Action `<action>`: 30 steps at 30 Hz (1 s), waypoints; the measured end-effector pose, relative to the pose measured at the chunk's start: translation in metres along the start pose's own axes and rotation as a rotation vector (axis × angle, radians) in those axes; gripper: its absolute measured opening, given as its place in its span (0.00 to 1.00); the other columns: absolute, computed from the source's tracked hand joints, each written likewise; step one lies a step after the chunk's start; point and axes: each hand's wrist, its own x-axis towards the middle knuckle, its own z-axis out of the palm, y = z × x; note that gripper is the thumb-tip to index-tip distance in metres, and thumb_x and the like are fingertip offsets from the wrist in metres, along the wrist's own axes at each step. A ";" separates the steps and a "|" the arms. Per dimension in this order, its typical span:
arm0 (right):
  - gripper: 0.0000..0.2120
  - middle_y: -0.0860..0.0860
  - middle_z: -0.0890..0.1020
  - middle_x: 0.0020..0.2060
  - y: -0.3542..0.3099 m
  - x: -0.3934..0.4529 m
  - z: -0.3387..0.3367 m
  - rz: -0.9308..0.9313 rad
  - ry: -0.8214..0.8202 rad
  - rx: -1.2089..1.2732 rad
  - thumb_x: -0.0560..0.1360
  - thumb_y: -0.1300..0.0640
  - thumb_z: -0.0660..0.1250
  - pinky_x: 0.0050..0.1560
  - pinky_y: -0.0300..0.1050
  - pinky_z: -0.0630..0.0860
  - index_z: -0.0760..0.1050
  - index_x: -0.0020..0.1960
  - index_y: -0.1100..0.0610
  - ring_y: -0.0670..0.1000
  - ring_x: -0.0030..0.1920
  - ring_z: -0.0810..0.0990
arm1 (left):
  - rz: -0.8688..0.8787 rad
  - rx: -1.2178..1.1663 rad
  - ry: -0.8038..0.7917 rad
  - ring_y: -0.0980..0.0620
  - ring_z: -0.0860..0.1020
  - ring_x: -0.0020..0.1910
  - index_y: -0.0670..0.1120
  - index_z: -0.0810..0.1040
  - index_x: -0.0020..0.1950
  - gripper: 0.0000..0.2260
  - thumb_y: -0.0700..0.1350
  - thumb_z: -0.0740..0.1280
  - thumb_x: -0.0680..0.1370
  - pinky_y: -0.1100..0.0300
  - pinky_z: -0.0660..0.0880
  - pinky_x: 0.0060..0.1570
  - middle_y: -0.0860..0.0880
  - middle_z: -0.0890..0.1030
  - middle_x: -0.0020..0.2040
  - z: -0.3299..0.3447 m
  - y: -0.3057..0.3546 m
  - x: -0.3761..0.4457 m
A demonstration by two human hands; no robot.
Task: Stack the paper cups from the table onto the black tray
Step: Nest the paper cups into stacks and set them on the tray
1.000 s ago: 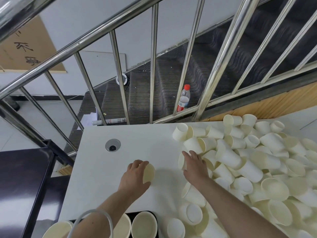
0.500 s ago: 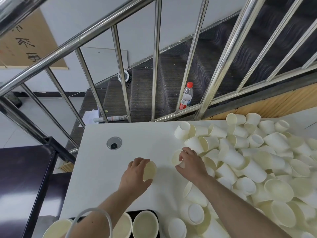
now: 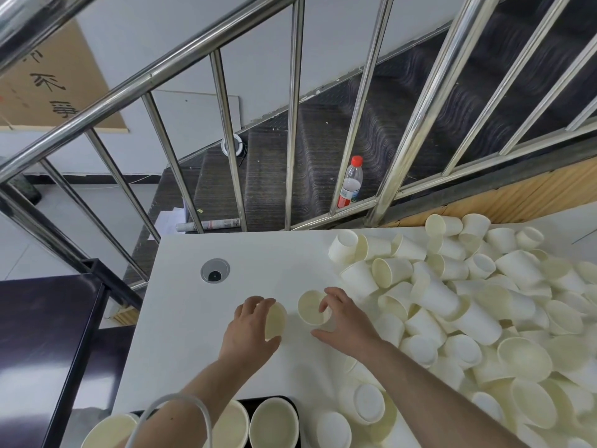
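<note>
Hands each grip a cup: left hand (image 3: 250, 331) holds cup (image 3: 275, 321), right hand (image 3: 347, 324) pinches second cup (image 3: 312, 307). Nesting step; next, align mouths, then tray (image 3: 292, 403).

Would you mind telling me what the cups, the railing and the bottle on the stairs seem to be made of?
Cups: thin paper by the look, matte cream-white, with rolled rims and no shine.
Railing: metal, probably polished stainless steel; its round tubes carry bright mirror-like streaks.
Bottle: most likely clear plastic, see-through above the label, with a glossy red cap.
</note>
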 end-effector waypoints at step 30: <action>0.34 0.43 0.63 0.67 -0.105 -0.079 -0.012 -0.133 0.072 0.026 0.71 0.54 0.67 0.62 0.41 0.70 0.61 0.75 0.46 0.47 0.66 0.64 | 0.112 -0.133 0.174 0.52 0.66 0.66 0.53 0.62 0.74 0.33 0.55 0.70 0.72 0.59 0.70 0.60 0.55 0.65 0.67 -0.061 -0.023 -0.106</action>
